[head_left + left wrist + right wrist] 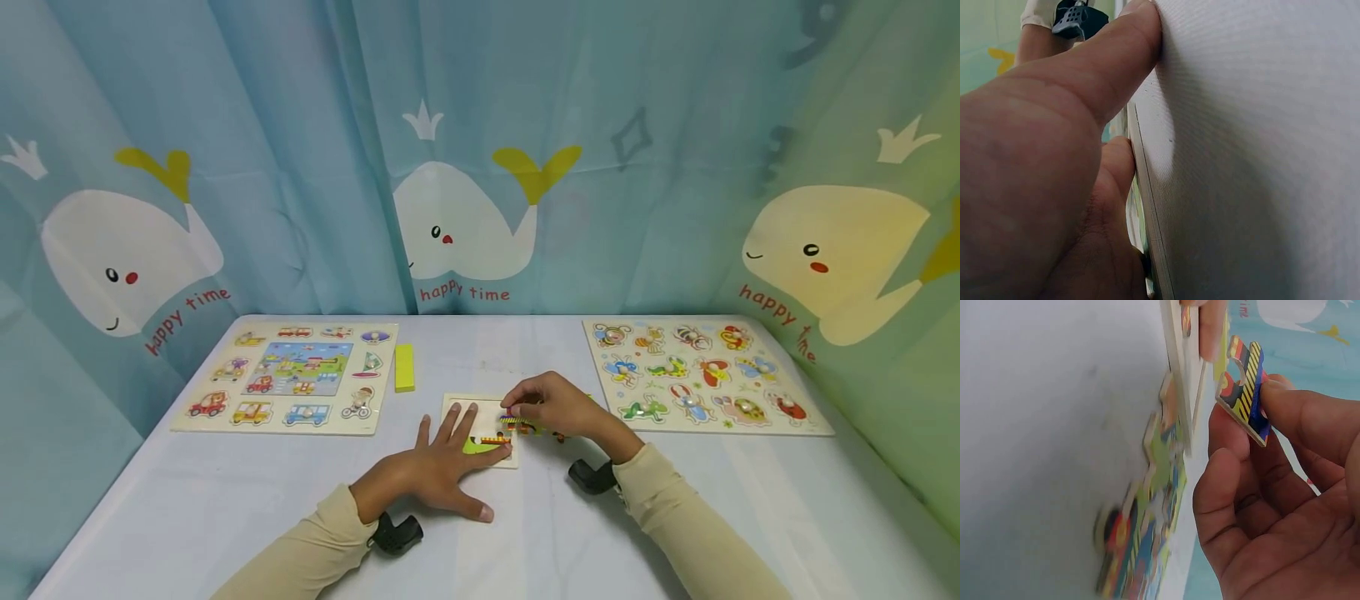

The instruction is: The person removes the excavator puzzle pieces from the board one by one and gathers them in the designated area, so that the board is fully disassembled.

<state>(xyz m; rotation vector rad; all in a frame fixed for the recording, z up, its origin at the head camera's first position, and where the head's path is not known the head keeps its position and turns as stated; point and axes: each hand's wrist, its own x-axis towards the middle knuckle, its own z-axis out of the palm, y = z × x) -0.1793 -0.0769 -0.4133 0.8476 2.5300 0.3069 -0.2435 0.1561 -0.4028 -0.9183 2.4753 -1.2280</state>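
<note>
A small wooden puzzle tray (516, 461) lies on the table in the head view, with a green and red piece (480, 447) lying in its lower part. My left hand (442, 471) is spread, its fingers resting on the tray and its thumb on the cloth. Between thumb and fingers my right hand (551, 406) pinches a jigsaw piece (1249, 387) with yellow-black stripes and a blue edge, held above the tray's right side. Several loose pieces (1160, 456) lie beside the tray, partly hidden by the right hand in the head view.
A vehicle peg board (277, 408) lies at the left back, an insect peg board (697, 400) at the right back. A yellow block (404, 367) stands beside the vehicle board. Behind the table hangs a blue curtain (322, 167) with whales.
</note>
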